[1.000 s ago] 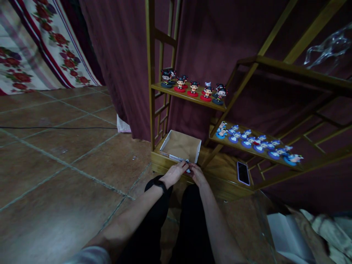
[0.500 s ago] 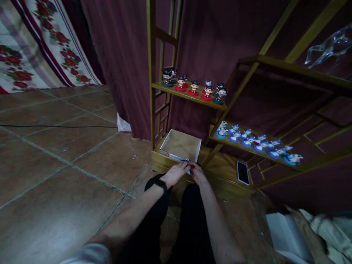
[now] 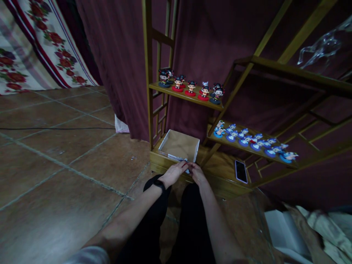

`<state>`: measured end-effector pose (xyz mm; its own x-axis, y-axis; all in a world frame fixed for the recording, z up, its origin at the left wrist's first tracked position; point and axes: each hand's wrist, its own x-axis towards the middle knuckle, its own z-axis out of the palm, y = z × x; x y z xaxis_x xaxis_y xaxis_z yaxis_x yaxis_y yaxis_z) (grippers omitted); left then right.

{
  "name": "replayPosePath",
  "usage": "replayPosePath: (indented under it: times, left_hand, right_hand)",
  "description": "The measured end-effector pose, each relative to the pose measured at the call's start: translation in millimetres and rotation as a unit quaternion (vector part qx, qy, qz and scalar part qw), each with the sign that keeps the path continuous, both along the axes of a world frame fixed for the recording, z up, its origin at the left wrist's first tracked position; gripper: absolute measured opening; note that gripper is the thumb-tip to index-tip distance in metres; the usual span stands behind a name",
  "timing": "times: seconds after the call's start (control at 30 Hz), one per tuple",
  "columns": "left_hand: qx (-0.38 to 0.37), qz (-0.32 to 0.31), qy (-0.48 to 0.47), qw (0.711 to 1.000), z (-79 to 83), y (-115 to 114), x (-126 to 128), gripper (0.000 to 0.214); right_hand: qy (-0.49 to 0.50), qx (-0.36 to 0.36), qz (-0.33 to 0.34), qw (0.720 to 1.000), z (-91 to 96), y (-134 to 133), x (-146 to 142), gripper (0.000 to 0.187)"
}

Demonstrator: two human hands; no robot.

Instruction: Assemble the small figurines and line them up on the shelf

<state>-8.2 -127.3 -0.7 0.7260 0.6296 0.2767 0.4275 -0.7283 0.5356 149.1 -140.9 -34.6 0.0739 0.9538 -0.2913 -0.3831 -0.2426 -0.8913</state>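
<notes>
My left hand (image 3: 173, 174), with a dark band at its wrist, meets my right hand (image 3: 197, 173) just before the near side of an open cardboard box (image 3: 179, 143). Both hands have their fingers bent around a small blue-and-white object (image 3: 187, 171). Most of it is hidden by the fingers, so its kind does not show. The box is shallow, with white edges and a brown inside, and rests on the low wooden base (image 3: 217, 164) of a shelf unit. Nothing shows inside it.
Several red- and dark-based figurines (image 3: 191, 87) stand on the upper left shelf; several blue-and-white figurines (image 3: 244, 140) line the right one. A phone (image 3: 241, 171) lies on the base. A clear horse-shaped ornament (image 3: 321, 49) is upper right. Another person's arm (image 3: 305, 223) is beside a white box (image 3: 284, 229).
The view has shifted slightly, so the shelves sit a little further left. My hands stay together at the box's near edge, with the fingers slightly moved around the small object.
</notes>
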Motion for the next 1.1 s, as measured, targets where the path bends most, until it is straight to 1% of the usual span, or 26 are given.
replayPosePath:
  times: [0.13, 0.27, 0.37, 0.47, 0.57, 0.73, 0.93, 1.1]
  left_hand:
    - [-0.031, -0.004, -0.055, 0.998, -1.1, 6, -2, 0.031]
    - [-0.082, 0.009, -0.092, 0.992, -3.9, 13, -2, 0.028]
    - [-0.122, 0.032, -0.101, 0.987, -7.0, 18, -1, 0.026]
    - [-0.165, 0.065, -0.113, 0.978, -10.8, 21, 0, 0.026]
    - [-0.2, 0.085, -0.126, 0.968, -15.4, 25, 0, 0.028]
    - [-0.234, 0.093, -0.159, 0.955, -21.4, 31, -1, 0.029]
    - [-0.277, 0.074, -0.203, 0.936, -17.5, 31, -1, 0.032]
    - [-0.284, 0.085, -0.198, 0.934, -19.3, 33, -3, 0.03]
  right_hand:
    - [0.014, 0.003, 0.008, 1.0, -1.0, 0, 2, 0.023]
    - [0.016, -0.001, 0.006, 1.0, -3.6, 1, 2, 0.024]
    - [0.02, 0.004, -0.002, 1.0, -4.7, 2, 1, 0.024]
    - [0.03, 0.009, -0.011, 0.999, -3.9, 2, 0, 0.021]
    - [0.051, 0.006, -0.004, 0.999, -1.7, 3, 0, 0.02]
    - [0.071, 0.006, 0.024, 0.997, 2.8, 3, -1, 0.024]
    - [0.071, 0.014, 0.041, 0.997, 7.4, 1, -5, 0.026]
    - [0.065, 0.029, 0.057, 0.996, 7.2, 2, -7, 0.028]
